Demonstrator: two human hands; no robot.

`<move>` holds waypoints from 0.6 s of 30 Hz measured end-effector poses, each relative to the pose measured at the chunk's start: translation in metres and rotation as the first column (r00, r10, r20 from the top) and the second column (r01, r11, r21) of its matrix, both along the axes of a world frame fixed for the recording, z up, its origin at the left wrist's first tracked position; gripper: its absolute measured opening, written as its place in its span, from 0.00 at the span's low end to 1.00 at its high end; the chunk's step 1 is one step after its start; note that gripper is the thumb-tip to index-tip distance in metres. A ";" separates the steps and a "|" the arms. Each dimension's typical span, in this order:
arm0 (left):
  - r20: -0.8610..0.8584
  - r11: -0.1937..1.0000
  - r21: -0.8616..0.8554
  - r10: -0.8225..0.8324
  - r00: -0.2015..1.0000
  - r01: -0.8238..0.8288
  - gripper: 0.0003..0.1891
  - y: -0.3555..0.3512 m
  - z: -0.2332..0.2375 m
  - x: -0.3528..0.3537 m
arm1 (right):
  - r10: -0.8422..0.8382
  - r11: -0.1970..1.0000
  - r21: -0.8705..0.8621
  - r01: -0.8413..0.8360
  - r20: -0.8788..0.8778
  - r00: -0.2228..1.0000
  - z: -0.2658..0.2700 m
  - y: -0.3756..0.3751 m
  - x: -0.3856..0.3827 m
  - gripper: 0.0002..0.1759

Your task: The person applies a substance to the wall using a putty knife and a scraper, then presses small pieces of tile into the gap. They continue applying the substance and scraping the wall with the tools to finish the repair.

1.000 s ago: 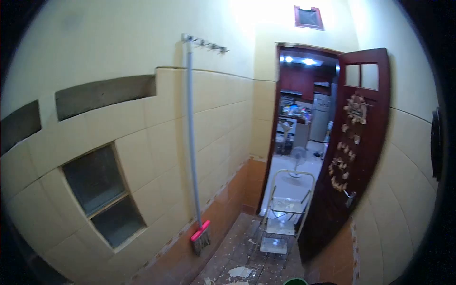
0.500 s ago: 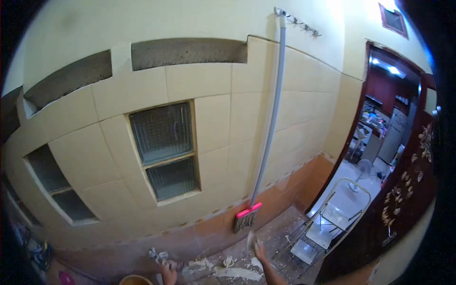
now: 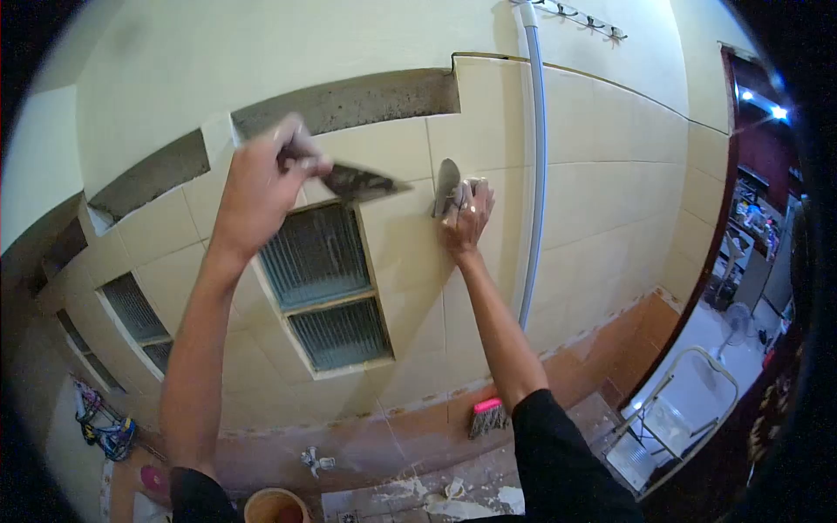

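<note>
My left hand (image 3: 275, 174) is raised in front of the tiled wall, its fingers wrapped round the handle of a pointed trowel (image 3: 362, 183) whose blade points right, above the glass-block window (image 3: 318, 253). Grey smears mark that blade. To the right, my right hand (image 3: 469, 213) holds a small rounded scraper (image 3: 448, 181) upright, close to the cream tiles (image 3: 397, 235). Pale residue covers the fingers of both hands. Above them runs a recessed strip of bare cement (image 3: 349, 100) in the wall.
A grey pole (image 3: 534, 174) stands against the wall. Below are a pink-headed brush (image 3: 487, 418), a tap (image 3: 316, 460), a bucket (image 3: 275, 495) and pale debris (image 3: 458, 504) on the floor. A folding step stool (image 3: 671, 423) stands by the doorway at right.
Both hands have risen from near the floor to the upper wall, with the tools now plainly in view. The view has shifted, so the doorway and stool sit further right.
</note>
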State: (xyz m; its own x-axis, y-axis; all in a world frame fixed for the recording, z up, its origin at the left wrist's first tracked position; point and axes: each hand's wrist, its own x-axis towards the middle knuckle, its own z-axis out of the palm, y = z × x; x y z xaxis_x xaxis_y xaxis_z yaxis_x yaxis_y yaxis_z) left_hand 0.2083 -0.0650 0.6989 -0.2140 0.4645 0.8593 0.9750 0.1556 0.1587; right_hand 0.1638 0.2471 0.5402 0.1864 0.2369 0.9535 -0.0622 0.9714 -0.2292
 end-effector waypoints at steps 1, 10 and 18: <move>-0.098 1.000 0.010 -0.011 0.995 0.012 0.03 0.017 0.017 -0.001 | 0.012 1.000 0.000 -0.012 -0.015 1.000 0.002 0.005 -0.003 0.14; -0.513 0.978 0.117 0.206 0.833 -0.170 0.02 0.127 0.082 0.017 | 0.151 0.987 0.066 -0.144 -0.113 0.982 -0.020 0.024 -0.015 0.17; -0.792 0.976 0.106 0.197 0.578 -0.189 0.05 0.171 0.060 -0.020 | 0.251 0.968 0.018 -0.250 -0.058 0.966 -0.021 0.025 -0.012 0.18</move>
State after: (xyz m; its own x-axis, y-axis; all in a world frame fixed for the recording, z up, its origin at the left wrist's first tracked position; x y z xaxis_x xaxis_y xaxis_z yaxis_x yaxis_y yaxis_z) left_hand 0.1887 0.1057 0.7591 0.4709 0.4870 0.7356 0.6602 0.3585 -0.6600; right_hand 0.1517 0.2723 0.5197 0.1788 0.2729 0.9453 -0.3170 0.9255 -0.2073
